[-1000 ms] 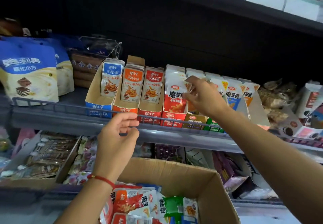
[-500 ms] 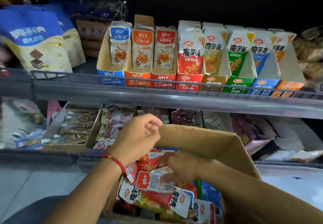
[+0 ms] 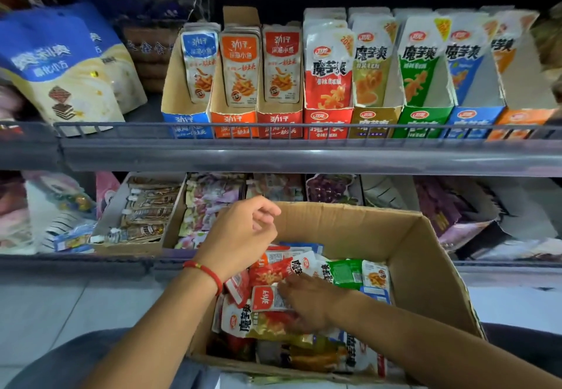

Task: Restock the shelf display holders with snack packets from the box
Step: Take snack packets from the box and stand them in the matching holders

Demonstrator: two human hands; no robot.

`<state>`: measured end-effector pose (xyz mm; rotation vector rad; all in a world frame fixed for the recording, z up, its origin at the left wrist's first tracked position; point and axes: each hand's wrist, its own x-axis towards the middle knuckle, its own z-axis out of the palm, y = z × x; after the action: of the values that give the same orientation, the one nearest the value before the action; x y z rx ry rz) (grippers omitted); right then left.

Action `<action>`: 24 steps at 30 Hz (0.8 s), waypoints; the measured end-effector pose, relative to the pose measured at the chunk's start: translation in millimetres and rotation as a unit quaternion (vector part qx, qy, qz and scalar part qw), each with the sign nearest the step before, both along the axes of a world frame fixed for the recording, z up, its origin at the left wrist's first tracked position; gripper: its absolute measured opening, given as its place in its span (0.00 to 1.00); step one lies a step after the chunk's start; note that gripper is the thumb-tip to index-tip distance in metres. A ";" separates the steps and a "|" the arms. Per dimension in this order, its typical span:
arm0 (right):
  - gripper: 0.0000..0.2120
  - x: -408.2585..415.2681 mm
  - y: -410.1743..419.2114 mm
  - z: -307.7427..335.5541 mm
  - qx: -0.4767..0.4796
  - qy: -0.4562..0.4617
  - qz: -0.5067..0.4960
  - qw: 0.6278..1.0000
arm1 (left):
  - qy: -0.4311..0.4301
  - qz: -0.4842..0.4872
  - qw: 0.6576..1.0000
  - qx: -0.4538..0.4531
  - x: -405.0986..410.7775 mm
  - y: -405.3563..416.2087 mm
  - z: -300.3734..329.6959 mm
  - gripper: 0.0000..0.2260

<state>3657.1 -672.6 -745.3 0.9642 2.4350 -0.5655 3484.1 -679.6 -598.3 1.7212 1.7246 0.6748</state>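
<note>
A cardboard box [image 3: 425,245] stands below me, filled with several mixed snack packets [image 3: 346,273]. My right hand [image 3: 310,300] is inside it, lying on the heap with its fingers stretched onto a small red-topped packet [image 3: 266,297]. My left hand [image 3: 243,233], with a red string at the wrist, hovers over the box's left edge, fingers loosely curled and holding nothing. On the upper shelf stands a row of cardboard display holders [image 3: 279,121] with upright packets: blue, orange and red fish-snack packets [image 3: 240,69] at left, taller konjac packets [image 3: 328,69] at right.
A wire rail [image 3: 213,128] runs along the upper shelf's front edge. Big blue-and-cream bags [image 3: 60,63] stand at the left. The lower shelf behind the box holds a tray of brown sachets [image 3: 146,215] and purple packs [image 3: 441,209]. Grey floor lies at left.
My right hand came down from the konjac holders into the box and now lies on the packets. My left hand dropped from the shelf rail to the box's left edge. The view tilted downward.
</note>
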 end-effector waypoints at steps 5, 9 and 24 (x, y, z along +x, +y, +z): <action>0.33 14.2 13.6 -10.5 -0.003 0.026 -0.013 1.000 | 0.002 0.008 1.000 -0.006 -0.4 1.7 -7.1 0.11; 0.44 16.2 7.3 -8.3 -0.011 -0.010 0.013 1.000 | 0.015 0.007 1.000 -0.016 0.8 2.2 -10.1 0.11; 0.10 44.3 26.2 72.9 -0.125 0.181 -0.136 0.966 | 0.010 0.058 0.998 0.032 3.0 6.2 -0.9 0.13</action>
<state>3701.4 -646.3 -672.4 1.1758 2.4645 -1.2092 3487.1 -673.4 -599.1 1.6850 1.8479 0.7730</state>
